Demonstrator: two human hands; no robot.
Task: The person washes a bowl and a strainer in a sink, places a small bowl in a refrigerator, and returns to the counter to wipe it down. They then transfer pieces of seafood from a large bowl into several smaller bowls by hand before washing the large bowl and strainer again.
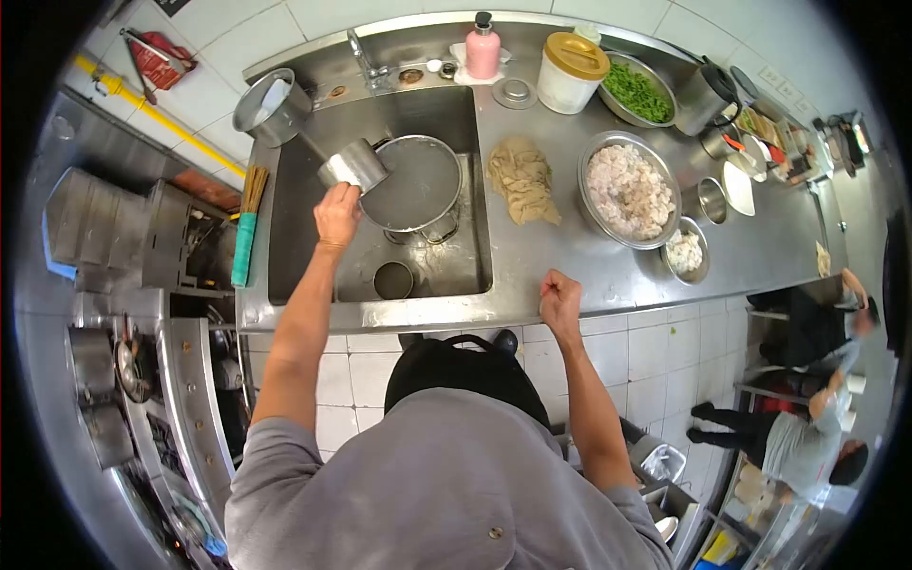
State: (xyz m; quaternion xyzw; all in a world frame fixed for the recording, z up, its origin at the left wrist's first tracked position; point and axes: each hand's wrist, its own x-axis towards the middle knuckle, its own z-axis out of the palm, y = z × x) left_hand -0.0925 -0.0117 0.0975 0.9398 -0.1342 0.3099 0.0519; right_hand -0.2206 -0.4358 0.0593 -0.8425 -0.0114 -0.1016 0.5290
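Note:
Over the sink (294, 237), my left hand (337, 215) is closed on a metal cup (354, 165), which is tilted beside the rim of a large round pot (413, 185). The pot stands in the sink and looks filled with greyish liquid. A small round metal container (392, 280) sits on the sink floor. My right hand (560, 302) is a fist at the counter's front edge; nothing shows in it. A crumpled beige cloth (522, 180) lies right of the sink. Further right are a large bowl of pale, pinkish pieces (629, 190) and a smaller bowl (684, 252).
A metal pot (273, 106) stands at the sink's back left corner, near the faucet (369, 62). A green-handled brush (245, 237) lies left. Behind the cloth are a pink bottle (483, 52), a gold-lidded tub (570, 76) and greens (638, 93). Two people are at right.

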